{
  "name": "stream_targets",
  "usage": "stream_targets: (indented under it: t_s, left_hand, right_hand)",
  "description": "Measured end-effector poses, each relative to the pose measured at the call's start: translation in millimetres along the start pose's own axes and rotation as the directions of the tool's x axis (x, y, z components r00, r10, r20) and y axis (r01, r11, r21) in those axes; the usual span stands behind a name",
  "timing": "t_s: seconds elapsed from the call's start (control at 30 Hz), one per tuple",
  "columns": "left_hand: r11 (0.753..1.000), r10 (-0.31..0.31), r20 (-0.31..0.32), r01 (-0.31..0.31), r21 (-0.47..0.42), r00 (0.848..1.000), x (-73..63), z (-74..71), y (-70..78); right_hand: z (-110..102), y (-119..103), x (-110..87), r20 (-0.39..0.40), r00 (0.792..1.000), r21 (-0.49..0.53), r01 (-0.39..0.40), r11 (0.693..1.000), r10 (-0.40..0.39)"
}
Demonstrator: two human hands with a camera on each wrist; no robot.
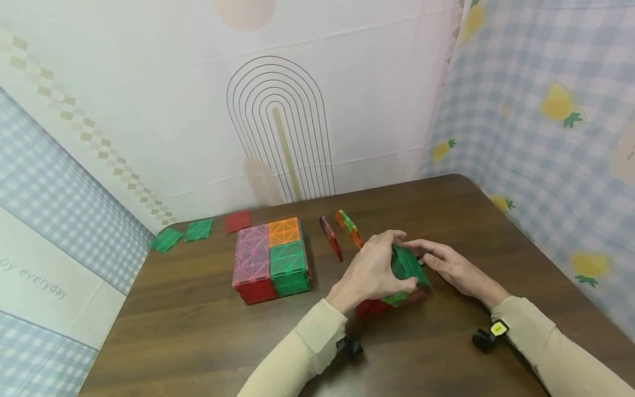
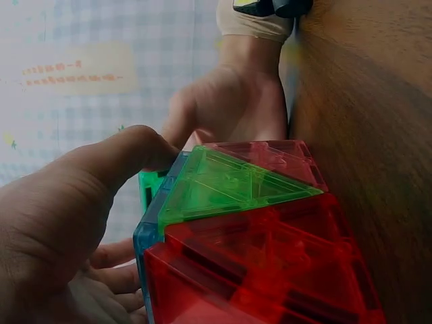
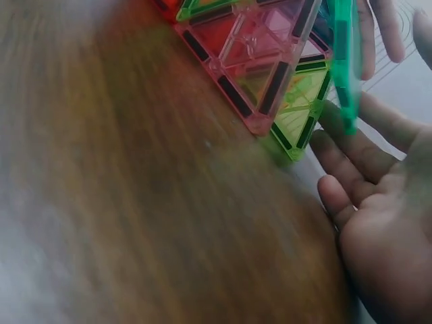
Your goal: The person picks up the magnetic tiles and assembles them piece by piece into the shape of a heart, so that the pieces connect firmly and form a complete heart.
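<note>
At the right of the table stands a small build of magnetic tiles, with red triangle tiles [image 2: 270,263] and a light-green triangle tile [image 2: 229,182] on its near side. My left hand [image 1: 374,270] spans its top and grips a green magnetic tile [image 1: 409,264] between thumb and fingers. Under that thumb, a blue tile [image 2: 152,229] lies along the build's top. My right hand [image 1: 453,270] is at the far right side, fingers loosely extended. Its fingertips are right at the green tile's edge and a yellow-green triangle tile [image 3: 300,108] in the right wrist view.
Left of my hands stands a tile block with purple [image 1: 253,253], orange [image 1: 284,231] and green [image 1: 289,258] tops. Between it and my hands, two narrow tile pieces [image 1: 331,238] [image 1: 349,227] stand on edge. Flat green tiles [image 1: 198,229] and a red tile [image 1: 238,221] lie at the back left.
</note>
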State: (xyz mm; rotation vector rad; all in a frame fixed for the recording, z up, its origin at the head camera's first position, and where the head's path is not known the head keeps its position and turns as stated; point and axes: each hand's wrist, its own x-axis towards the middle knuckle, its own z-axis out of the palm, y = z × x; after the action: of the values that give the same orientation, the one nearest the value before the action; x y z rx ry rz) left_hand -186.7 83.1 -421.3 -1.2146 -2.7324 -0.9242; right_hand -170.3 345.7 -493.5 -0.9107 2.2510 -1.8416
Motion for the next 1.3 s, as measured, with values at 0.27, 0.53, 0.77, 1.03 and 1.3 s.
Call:
stream_targets:
  t_s: [0.27, 0.53, 0.77, 1.03, 1.3]
  left_hand:
    - [1.000, 0.005, 0.030, -0.005, 0.015, 1.000, -9.1, -0.8, -7.3]
    - [0.992, -0.045, 0.056, 0.038, 0.117, 0.997, -42.2, -10.9, -29.0]
    - [0.989, -0.115, 0.085, 0.106, 0.102, 0.990, -71.9, -13.1, -49.7]
    - [0.993, -0.106, 0.095, 0.101, 0.062, 0.990, -82.2, -14.7, -62.5]
    - [0.997, -0.067, 0.095, 0.064, 0.043, 0.993, -85.8, -18.8, -68.5]
  right_hand:
    - [-3, -4, -3.4, 0.097, 0.992, -0.087, -0.076, 0.993, 0.085]
    - [2, -4, 0.1, 0.081, 0.986, -0.156, -0.133, 0.979, 0.147]
    - [2, -4, -3.0, 0.054, 0.988, -0.212, -0.132, 0.968, 0.146]
    - [17, -5, -4.2, 0.006, 0.995, -0.220, -0.100, 0.970, 0.104]
    - [25, -13, 1.0, 0.006, 0.997, -0.172, -0.075, 0.982, 0.078]
